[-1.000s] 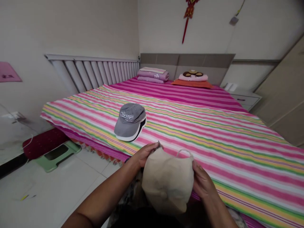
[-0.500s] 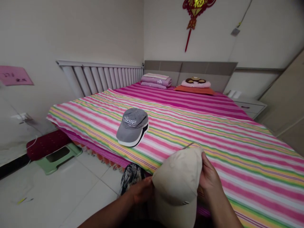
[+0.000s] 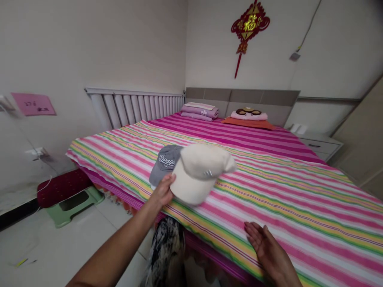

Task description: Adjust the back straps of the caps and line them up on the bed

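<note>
My left hand (image 3: 163, 190) grips the lower edge of a cream baseball cap (image 3: 197, 173), which is held just above the striped bedsheet (image 3: 299, 207). The cream cap overlaps the right side of a grey baseball cap (image 3: 165, 163) with white embroidered lettering, hiding part of it from my view. My right hand (image 3: 269, 249) is open and empty, with its fingers spread. It is nearest the bed's front edge and apart from both caps.
Folded lilac bedding (image 3: 199, 111) and a pink pillow (image 3: 249, 115) lie by the grey headboard (image 3: 242, 97). A white radiator (image 3: 134, 107) runs along the left wall. A black-and-white patterned cloth (image 3: 166, 251) hangs below the bed's edge.
The cream cap has moved forward over the bed, next to the grey cap. My right hand has let go of it and opened. The view has tilted upward slightly.
</note>
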Demonstrator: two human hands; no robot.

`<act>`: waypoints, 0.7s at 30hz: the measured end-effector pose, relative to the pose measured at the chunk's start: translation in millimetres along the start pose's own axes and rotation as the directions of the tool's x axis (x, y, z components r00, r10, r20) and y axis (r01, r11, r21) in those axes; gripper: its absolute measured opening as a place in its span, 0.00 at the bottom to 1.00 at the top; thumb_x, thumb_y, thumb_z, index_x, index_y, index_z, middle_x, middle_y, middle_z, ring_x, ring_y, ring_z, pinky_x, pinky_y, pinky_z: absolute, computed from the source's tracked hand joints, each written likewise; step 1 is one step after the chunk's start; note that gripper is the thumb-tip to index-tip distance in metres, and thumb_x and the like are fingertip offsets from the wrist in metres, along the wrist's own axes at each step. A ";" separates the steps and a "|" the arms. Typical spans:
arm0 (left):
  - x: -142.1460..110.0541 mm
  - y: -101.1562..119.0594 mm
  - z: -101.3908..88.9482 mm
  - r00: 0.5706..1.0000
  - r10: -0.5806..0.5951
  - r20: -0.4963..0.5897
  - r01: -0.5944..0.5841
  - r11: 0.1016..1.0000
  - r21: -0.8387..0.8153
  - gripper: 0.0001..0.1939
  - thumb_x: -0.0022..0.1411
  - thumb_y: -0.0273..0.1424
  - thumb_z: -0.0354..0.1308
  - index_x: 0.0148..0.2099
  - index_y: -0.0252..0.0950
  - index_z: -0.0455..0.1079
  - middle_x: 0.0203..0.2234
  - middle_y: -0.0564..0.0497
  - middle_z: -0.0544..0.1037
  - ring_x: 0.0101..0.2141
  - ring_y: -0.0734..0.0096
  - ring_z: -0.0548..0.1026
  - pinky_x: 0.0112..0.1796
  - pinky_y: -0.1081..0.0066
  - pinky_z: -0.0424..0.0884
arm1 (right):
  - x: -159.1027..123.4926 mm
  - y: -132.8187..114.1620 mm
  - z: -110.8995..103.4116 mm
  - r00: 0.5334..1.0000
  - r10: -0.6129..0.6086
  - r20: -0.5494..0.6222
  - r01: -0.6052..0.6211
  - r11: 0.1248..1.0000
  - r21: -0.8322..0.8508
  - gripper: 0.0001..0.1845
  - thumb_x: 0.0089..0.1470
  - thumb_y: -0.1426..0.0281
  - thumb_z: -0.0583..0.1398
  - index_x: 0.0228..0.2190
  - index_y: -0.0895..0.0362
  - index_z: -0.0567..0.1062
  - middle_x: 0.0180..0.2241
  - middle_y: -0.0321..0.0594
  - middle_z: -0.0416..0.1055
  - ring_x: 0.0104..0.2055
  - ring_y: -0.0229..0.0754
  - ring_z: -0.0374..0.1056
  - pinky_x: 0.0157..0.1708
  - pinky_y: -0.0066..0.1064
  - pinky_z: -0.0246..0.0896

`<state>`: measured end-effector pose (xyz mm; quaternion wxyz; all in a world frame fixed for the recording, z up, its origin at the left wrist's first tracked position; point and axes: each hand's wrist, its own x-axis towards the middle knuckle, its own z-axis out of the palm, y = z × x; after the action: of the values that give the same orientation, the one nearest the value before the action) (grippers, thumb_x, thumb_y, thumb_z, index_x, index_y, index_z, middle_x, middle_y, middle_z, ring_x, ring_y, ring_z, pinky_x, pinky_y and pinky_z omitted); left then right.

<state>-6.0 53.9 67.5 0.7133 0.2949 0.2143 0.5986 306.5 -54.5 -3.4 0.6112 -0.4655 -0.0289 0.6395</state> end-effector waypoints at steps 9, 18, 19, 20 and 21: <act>42.9 74.3 -33.0 0.880 0.012 -0.476 -0.052 0.996 -0.071 0.17 0.60 0.20 0.46 0.51 0.26 0.64 0.27 0.45 0.78 0.27 0.68 0.77 0.34 0.71 0.75 | 5.7 5.3 -7.3 0.999 -0.041 0.027 0.042 0.999 -0.010 0.06 0.46 0.68 0.60 0.24 0.58 0.74 0.28 0.42 0.77 0.32 0.40 0.73 0.32 0.26 0.68; 33.4 64.6 -79.1 0.761 -0.009 -0.648 0.053 0.997 0.049 0.11 0.55 0.17 0.50 0.41 0.25 0.68 0.14 0.50 0.73 0.11 0.76 0.66 0.13 0.78 0.66 | 12.1 7.0 -12.3 0.996 -0.083 0.037 0.085 0.995 -0.055 0.04 0.44 0.69 0.62 0.24 0.58 0.74 0.28 0.42 0.77 0.32 0.41 0.73 0.32 0.27 0.69; 33.4 63.9 -79.6 0.755 0.006 -0.656 0.052 0.996 0.069 0.09 0.55 0.16 0.51 0.38 0.25 0.68 0.13 0.51 0.71 0.10 0.77 0.65 0.11 0.79 0.63 | 12.0 7.0 -12.6 0.995 -0.088 0.036 0.090 0.995 -0.054 0.04 0.44 0.70 0.62 0.24 0.58 0.74 0.28 0.42 0.77 0.32 0.41 0.73 0.32 0.27 0.69; 32.4 62.8 -80.1 0.747 0.025 -0.664 0.047 0.995 0.090 0.07 0.54 0.17 0.52 0.35 0.26 0.69 0.12 0.53 0.70 0.10 0.78 0.64 0.10 0.80 0.61 | 11.7 6.9 -12.8 0.995 -0.093 0.036 0.095 0.994 -0.053 0.04 0.44 0.70 0.62 0.24 0.58 0.74 0.28 0.42 0.77 0.32 0.41 0.73 0.32 0.27 0.69; 30.2 60.9 -81.0 0.737 0.049 -0.674 0.037 0.993 0.113 0.05 0.53 0.17 0.53 0.33 0.27 0.68 0.11 0.54 0.69 0.09 0.79 0.63 0.10 0.81 0.58 | 11.3 7.0 -13.1 0.994 -0.098 0.038 0.100 0.994 -0.054 0.03 0.43 0.70 0.62 0.24 0.58 0.74 0.28 0.42 0.77 0.32 0.41 0.73 0.32 0.27 0.69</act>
<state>-98.0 103.5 50.7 0.5661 0.1002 0.4926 0.6533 311.6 -54.1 -21.3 0.6284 -0.4691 -0.0806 0.6154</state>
